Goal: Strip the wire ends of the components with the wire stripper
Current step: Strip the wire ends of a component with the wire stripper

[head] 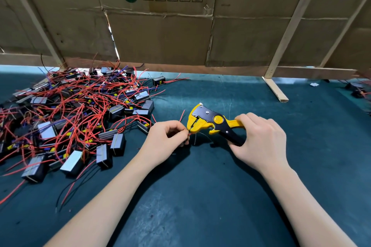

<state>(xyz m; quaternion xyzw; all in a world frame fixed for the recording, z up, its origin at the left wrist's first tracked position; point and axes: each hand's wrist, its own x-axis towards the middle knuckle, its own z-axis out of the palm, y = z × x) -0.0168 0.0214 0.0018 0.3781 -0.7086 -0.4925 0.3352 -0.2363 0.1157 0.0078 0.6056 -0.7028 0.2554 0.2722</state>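
My right hand [259, 140] grips the handles of a yellow and black wire stripper [208, 121] held above the dark green mat [200, 196]. The tool's jaws point left. My left hand [166, 140] pinches a thin red wire [182, 115] right at those jaws, and the wire end sits in the jaw opening. The component on that wire is hidden inside my left hand. A big pile of small black and grey components with red wires [76, 118] lies to the left of both hands.
A cardboard wall [160, 32] on a wooden frame closes off the back of the bench. One wooden foot [276, 91] juts forward at the right. A few more components [357, 89] lie at the far right edge.
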